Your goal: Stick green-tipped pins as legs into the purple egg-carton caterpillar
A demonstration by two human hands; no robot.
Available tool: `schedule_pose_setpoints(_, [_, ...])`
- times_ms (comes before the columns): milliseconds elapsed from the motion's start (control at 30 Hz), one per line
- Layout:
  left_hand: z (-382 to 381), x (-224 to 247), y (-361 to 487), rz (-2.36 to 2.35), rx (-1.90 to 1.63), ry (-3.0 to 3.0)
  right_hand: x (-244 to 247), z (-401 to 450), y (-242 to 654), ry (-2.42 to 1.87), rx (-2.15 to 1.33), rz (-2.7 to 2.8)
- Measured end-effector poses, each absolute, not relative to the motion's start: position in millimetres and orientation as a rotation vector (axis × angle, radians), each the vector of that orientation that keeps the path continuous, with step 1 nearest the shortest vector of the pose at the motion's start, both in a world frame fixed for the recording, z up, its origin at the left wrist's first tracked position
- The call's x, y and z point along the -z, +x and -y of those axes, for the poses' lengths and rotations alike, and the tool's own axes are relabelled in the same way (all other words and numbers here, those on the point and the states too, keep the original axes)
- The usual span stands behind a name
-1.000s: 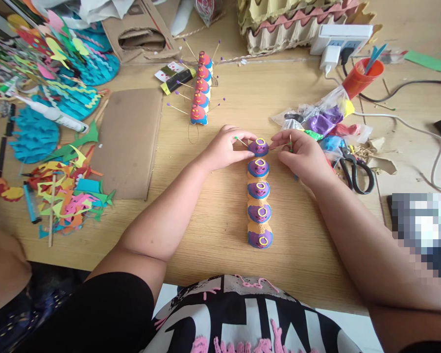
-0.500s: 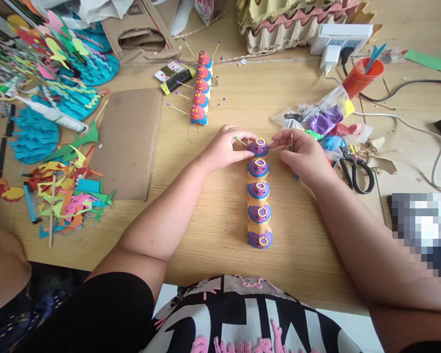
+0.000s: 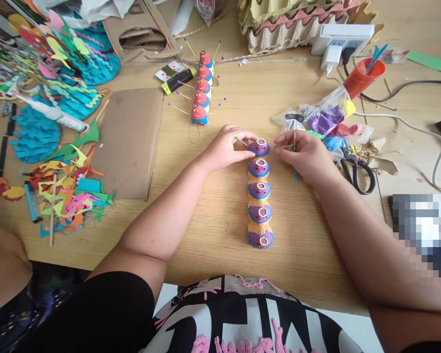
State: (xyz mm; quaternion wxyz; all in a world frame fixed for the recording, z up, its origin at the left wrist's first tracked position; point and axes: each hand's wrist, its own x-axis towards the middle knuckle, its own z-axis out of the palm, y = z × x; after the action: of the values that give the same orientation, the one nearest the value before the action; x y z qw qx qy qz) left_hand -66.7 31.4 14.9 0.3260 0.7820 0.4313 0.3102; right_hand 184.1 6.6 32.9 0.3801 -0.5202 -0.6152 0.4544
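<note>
Wooden tabletop; half-curled right hand apparently pinches green-tipped stick.

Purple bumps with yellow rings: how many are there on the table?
5, in one row: the farthest bump by the left hand, then the second bump, third bump, fourth bump and nearest bump. None in this row looks hidden.

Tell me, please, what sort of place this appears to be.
Probably a craft workspace, judging by the pile of colourful scraps, the stacked egg trays and the purple-and-blue painted strip.
</note>
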Motion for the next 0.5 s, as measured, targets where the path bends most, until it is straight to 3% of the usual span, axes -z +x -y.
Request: schedule_pose_setpoints(500, [-32.5, -12.9, -67.8, -1.112, -0.832, 2.059, -31.2, -7.5, 180.6, -1.365, -1.117, 1.517])
